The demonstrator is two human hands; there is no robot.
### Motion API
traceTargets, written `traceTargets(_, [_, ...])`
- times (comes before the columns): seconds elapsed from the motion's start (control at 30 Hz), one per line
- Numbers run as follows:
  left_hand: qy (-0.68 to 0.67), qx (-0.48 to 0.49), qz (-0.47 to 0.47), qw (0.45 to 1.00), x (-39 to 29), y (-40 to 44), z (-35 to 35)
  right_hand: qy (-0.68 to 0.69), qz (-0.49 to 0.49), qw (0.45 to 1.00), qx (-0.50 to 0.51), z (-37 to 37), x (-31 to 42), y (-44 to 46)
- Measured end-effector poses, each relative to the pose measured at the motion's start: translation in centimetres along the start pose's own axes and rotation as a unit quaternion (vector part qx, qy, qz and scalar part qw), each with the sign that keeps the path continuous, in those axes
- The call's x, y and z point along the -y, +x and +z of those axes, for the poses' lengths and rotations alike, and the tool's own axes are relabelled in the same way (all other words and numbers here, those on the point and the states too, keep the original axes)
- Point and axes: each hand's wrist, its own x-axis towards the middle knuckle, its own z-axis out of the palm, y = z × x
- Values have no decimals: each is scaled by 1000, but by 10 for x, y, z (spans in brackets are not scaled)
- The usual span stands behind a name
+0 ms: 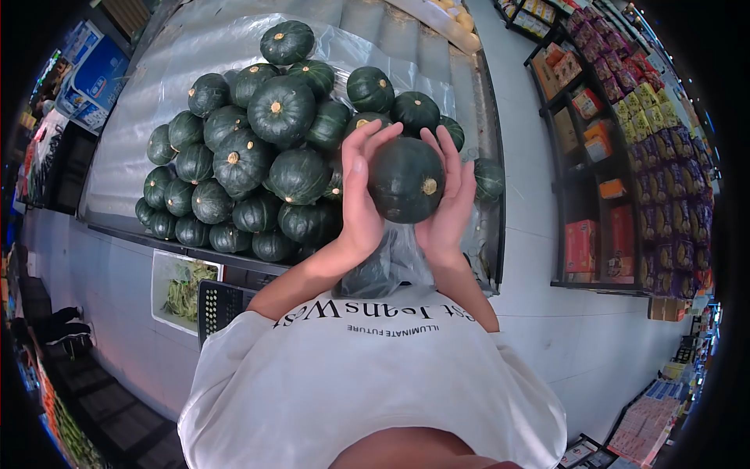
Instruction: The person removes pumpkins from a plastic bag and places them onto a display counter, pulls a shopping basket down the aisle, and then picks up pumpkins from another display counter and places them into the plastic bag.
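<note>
I have a round, dark green pumpkin (pixel 401 176) between the left hand (pixel 362 203) and the right hand (pixel 449 199). There is one hand on each side, spread just as wide as the pumpkin, and the fingers point away from the white shirt (pixel 367 375). The pale stem spot (pixel 429 186) faces my camera, nearer the right hand. I think the pumpkin is heavy and hard, so it won't squash. Its skin looks smooth, so it may slip, and a drop could crack it. I would hold its fat sides, a bit low, not the tiny stem. The big pile of pumpkins (pixel 281 109) is mostly to its left.
</note>
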Motion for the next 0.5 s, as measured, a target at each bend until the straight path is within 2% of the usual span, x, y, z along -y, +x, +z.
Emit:
traceTargets(0.13, [-31, -18, -7, 999, -3, 9, -7, -10, -2, 1000, 13, 9, 4, -1])
traceTargets(0.47, [6, -27, 4, 1000, 3, 11, -20, -34, -5, 999, 27, 13, 3, 1])
traceTargets(0.5, [46, -18, 22, 999, 7, 12, -23, -30, 9, 999, 23, 13, 3, 2])
